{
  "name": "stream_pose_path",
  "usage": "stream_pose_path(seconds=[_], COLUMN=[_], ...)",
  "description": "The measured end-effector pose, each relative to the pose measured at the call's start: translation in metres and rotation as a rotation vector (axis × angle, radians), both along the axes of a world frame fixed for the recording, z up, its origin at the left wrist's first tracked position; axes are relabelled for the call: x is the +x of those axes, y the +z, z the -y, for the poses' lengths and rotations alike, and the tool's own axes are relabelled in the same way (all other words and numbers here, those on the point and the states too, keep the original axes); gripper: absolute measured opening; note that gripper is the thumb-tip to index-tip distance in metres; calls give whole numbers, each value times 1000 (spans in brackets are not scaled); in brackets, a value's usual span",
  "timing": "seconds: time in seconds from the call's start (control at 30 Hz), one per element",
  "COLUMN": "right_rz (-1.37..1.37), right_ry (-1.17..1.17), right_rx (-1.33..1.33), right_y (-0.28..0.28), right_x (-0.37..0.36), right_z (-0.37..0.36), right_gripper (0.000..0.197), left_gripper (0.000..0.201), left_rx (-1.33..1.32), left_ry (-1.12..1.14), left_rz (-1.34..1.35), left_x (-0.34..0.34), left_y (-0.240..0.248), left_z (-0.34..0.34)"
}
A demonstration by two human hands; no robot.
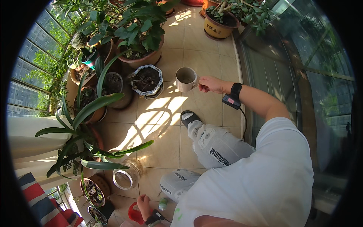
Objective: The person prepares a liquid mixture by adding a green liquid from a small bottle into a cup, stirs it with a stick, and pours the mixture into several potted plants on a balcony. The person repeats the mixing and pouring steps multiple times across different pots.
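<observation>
Mug (185,85) | just left of right fingers (203,83), pinching its handle (196,81) | left fingers (142,199): cannot tell

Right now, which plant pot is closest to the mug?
The eight-sided pot with the whitish rim, just left of the mug; the others stand farther from it.

We look steeply down from the person's head through one wide fisheye, with the white shirt (261,166) close below us at lower right and the tiled floor (210,104) farther off; straight edges bend toward our view's round, dark rim.
</observation>
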State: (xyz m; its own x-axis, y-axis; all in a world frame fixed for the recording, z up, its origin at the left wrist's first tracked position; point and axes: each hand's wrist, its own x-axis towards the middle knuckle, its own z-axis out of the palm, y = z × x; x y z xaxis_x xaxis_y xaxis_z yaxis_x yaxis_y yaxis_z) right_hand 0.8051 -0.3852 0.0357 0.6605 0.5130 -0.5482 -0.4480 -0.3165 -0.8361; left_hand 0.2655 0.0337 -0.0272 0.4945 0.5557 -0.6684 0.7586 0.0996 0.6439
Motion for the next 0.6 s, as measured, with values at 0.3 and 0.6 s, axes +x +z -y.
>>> stream_pose_path(seconds=[0.3, 0.6], right_rz=[74, 170], right_ry=[-378, -610], right_rx=[97, 198], right_y=[18, 1], right_x=[61, 134], right_z=[67, 134], right_gripper=[23, 24], left_gripper=[14, 12], left_rx=[79, 36], left_ry=[18, 126], left_rz=[-72, -207], left_x=[-4, 2], left_y=[43, 84], left_z=[10, -29])
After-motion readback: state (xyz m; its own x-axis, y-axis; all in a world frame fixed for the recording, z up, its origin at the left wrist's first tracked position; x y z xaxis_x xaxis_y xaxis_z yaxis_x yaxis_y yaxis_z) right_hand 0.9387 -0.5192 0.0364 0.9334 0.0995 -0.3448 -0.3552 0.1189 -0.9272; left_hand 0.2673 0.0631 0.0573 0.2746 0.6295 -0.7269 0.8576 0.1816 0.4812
